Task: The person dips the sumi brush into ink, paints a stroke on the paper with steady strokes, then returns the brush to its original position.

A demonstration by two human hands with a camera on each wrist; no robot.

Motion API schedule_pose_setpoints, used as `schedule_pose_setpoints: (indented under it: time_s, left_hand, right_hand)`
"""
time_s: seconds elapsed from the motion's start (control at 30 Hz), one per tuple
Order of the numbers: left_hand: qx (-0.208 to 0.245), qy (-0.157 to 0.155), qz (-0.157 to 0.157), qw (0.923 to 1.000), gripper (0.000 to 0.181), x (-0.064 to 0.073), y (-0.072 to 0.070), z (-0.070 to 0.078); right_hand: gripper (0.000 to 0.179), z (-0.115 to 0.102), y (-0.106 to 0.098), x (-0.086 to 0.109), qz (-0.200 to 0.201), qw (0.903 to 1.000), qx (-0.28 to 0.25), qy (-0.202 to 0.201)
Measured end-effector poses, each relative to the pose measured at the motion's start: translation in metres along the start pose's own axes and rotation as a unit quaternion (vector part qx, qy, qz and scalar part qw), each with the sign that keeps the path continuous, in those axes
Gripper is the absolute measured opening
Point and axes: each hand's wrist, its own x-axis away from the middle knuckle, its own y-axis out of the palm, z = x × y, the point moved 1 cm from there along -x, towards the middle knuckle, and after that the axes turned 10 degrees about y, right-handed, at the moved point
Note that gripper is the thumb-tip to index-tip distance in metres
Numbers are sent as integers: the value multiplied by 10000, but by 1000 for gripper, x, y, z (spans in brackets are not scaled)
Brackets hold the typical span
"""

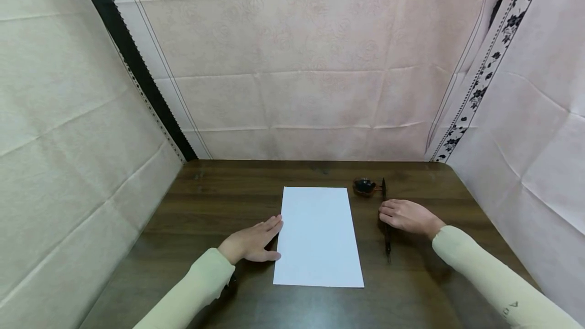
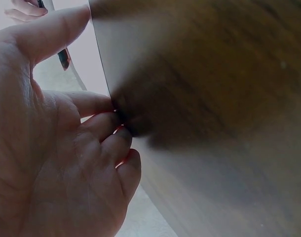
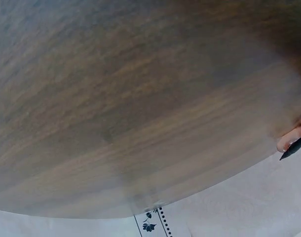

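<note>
A blank white sheet of paper (image 1: pixel 317 237) lies upright on the brown wooden table. My left hand (image 1: pixel 256 240) rests at its left edge, fingers extended and thumb spread; fingertips and thumb tip meet the edge. In the left wrist view the palm of that hand (image 2: pixel 66 133) shows beside the paper (image 2: pixel 94 54). To the right of the sheet, my right hand (image 1: pixel 409 216) pinches a slim dark pen-like stick (image 1: pixel 387 241) near its middle. Its pointed end (image 3: pixel 294 147) shows past a finger in the right wrist view. The thumb is hidden in the head view.
A small, glossy dark rounded object (image 1: pixel 364 187) with an amber tint stands beside the stick's far end, beyond the paper's top right corner. Pale cloth hangs behind the table (image 1: pixel 219 192) and along both sides, with a floral border (image 1: pixel 477 93) at the right corner.
</note>
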Motion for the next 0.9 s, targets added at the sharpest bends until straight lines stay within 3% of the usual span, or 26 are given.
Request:
schedule_pose_setpoints:
  time_s: [0.3,0.53,0.73,0.9]
  left_hand:
    - [-103,-90,-36,9999,91,-2,1,0]
    - [-113,-104,-32,9999,90,-3,1,1]
    - [-57,-61,-48,10000,90,-2,0,1]
    - [-60,0,-36,10000,88,0,-1,1]
  right_hand:
    - [39,4,-10,-1,309,9995,-80,10]
    - [32,7,-19,-3,573,9981,-175,137]
    - [31,13,-32,-8,912,9934,-560,406]
    - [50,17,-47,-12,951,9889,-814,803]
